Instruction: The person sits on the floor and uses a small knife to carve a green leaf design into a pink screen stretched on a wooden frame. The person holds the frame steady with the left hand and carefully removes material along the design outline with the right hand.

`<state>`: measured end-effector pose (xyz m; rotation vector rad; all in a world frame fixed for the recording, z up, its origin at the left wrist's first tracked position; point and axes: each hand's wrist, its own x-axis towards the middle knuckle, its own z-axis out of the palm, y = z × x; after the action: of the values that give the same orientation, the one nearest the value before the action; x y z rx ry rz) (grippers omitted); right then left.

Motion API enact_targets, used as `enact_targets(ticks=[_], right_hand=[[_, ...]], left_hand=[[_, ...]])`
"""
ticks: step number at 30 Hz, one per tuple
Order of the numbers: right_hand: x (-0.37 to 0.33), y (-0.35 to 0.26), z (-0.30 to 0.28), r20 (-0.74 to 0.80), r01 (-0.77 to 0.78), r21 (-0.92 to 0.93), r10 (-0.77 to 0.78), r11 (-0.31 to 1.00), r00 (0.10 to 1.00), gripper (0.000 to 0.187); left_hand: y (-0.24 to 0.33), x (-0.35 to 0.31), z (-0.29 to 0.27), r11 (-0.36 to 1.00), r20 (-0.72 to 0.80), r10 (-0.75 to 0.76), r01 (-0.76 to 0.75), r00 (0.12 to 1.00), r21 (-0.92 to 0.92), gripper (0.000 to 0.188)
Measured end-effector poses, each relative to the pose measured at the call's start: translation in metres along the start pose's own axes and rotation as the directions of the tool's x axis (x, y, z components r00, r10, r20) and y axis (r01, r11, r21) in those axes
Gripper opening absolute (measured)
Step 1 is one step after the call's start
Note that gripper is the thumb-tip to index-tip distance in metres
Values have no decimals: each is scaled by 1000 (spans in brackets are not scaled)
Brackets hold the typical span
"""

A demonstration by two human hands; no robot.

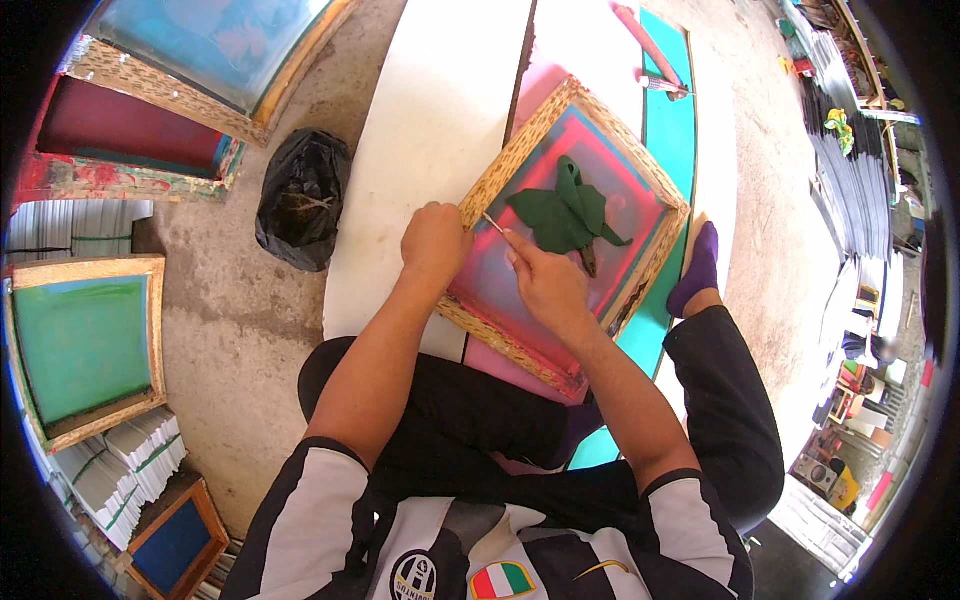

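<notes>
A wooden screen-printing frame (640, 160) with a sheer mesh stained pink and blue at its borders lies tilted before me. My left hand (437, 240) is closed over the frame's left edge. Between the fingers of my right hand (550, 285) is a slim metal tool (493, 222), its tip at the inner edge of the wood, close to my left hand. The tool's other end is hidden in my palm, so its exact kind cannot be made out. A crumpled dark green cloth (565, 215) rests on the mesh, just beyond my right hand.
Under the frame are white, pink and turquoise boards (671, 140). A hammer-like tool (655, 50) with a pinkish handle lies at the far end. Left on the floor sit a black plastic bag (303, 200) and more screens (90, 345). My socked foot (697, 270) is right of the frame.
</notes>
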<state>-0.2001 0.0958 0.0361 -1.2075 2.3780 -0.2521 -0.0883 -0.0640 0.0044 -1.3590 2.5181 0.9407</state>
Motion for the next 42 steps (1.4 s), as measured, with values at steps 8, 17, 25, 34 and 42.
enact_targets(ticks=[8, 17, 25, 34, 42], right_hand=[[2, -18, -17, 85, -20, -164, 35, 986, 996, 36], [12, 14, 23, -99, 109, 286, -84, 952, 992, 37], [9, 28, 40, 13, 16, 405, -23, 914, 1000, 38], [-4, 13, 28, -86, 78, -121, -89, 990, 992, 40], [12, 37, 48, 232, -223, 797, 56, 561, 971, 42]], left_hand=[[-1, 1, 2, 1000, 3, 5, -5, 1000, 23, 30], [-2, 2, 9, 997, -37, 71, -69, 997, 46, 28], [-2, 2, 4, 997, -36, 59, -57, 998, 53, 30], [-4, 1, 0, 999, -15, 30, -30, 999, 26, 32], [10, 2, -4, 996, -21, 69, -68, 997, 56, 34]])
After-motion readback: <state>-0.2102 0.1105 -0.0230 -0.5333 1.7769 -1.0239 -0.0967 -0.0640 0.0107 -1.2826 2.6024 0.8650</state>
